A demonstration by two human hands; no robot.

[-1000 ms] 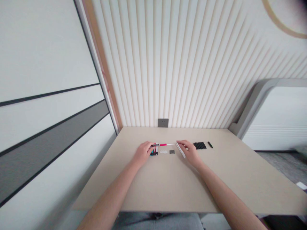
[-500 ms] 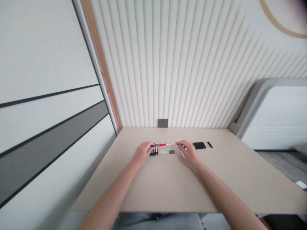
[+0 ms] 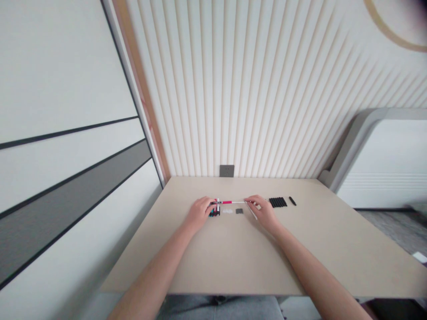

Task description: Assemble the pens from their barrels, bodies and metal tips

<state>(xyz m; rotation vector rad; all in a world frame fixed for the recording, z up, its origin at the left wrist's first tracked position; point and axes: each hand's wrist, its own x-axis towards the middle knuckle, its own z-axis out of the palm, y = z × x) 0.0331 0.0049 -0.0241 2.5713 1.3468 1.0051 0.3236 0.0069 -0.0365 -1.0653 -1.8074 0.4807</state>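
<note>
My left hand (image 3: 199,212) is closed on the black end of a slim pen (image 3: 227,202) with a pink section, held level above the table. From the pink part a thin white rod (image 3: 238,202) runs right to the fingertips of my right hand (image 3: 263,210), which pinch its end. A second white stick (image 3: 252,213) slants down under the right hand; its upper end is hidden by the fingers. Beside my left hand lie several pen pieces (image 3: 215,213) in black, white, pink and teal, partly covered by it.
Small white pieces (image 3: 227,211) and a cluster of grey bits (image 3: 239,211) lie between my hands. Right of my right hand is a row of several black tubes (image 3: 278,202), with one black tube (image 3: 292,201) apart. A wall socket (image 3: 227,171) sits behind the beige table (image 3: 233,262).
Both hands keep nearly the same place and grip. The pen and white rod have shifted only very slightly.
</note>
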